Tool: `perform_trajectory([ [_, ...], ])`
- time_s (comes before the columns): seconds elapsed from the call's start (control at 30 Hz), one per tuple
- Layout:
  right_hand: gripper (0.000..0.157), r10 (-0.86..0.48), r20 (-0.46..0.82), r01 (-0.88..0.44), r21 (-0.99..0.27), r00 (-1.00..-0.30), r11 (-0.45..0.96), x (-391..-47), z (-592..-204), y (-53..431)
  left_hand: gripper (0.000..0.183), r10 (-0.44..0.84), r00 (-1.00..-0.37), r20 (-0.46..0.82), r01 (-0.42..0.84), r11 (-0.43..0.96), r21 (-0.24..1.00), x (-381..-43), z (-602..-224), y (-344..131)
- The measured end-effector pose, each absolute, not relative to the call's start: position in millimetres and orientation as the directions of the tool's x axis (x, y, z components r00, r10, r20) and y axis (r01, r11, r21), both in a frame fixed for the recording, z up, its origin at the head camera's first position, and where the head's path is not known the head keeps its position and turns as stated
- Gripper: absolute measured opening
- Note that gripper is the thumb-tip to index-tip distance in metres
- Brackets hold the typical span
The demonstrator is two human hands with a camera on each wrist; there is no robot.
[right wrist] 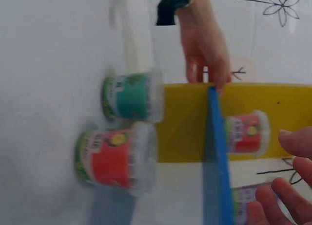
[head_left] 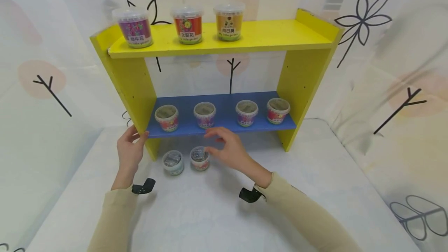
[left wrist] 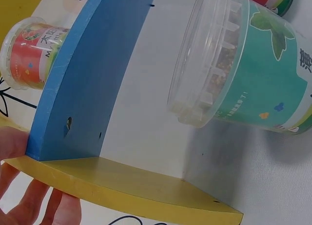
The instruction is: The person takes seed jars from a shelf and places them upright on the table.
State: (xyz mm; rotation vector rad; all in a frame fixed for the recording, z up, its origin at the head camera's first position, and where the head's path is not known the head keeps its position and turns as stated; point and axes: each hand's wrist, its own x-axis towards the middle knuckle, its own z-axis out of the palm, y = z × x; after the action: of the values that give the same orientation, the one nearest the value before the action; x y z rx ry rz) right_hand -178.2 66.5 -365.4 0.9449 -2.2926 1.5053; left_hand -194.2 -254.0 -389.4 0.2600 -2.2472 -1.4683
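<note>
My left hand [head_left: 130, 151] grips the yellow side panel [head_left: 131, 77] of a small shelf at the left end of its blue board [head_left: 185, 121]. In the left wrist view the thumb lies on the near side and the fingers reach round the outside. My right hand [head_left: 231, 149] hangs in front of the blue board's edge, fingers bent loosely and nothing between them. Just left of it stands a red-labelled lidded cup [head_left: 200, 161] on the table. A teal-labelled cup [right wrist: 130, 96] stands beside that one, nearer the left hand.
Along the blue board stand several labelled cups, including a red one [head_left: 168, 121] at its left end and another red one [head_left: 276, 116] at its right. Purple [head_left: 135, 32], orange-red [head_left: 188, 28] and yellow [head_left: 229, 25] cups are on the yellow top board [head_left: 273, 34]. Patterned cloth hangs behind.
</note>
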Motion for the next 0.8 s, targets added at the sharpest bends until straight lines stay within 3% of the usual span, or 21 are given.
perform_trajectory([
  [0.57,0.031,-0.281,0.719,-0.772,-0.587,-0.636,0.244,-184,-251,109,0.049,-0.388,-0.886,0.256,0.080,0.415,0.906,-195,-389,-254],
  [0.8,0.031,-0.171,0.761,-0.775,-0.584,-0.626,0.239,-188,-196,130,0.049,-0.392,-0.885,0.250,0.074,0.413,0.908,-195,-390,-254],
])
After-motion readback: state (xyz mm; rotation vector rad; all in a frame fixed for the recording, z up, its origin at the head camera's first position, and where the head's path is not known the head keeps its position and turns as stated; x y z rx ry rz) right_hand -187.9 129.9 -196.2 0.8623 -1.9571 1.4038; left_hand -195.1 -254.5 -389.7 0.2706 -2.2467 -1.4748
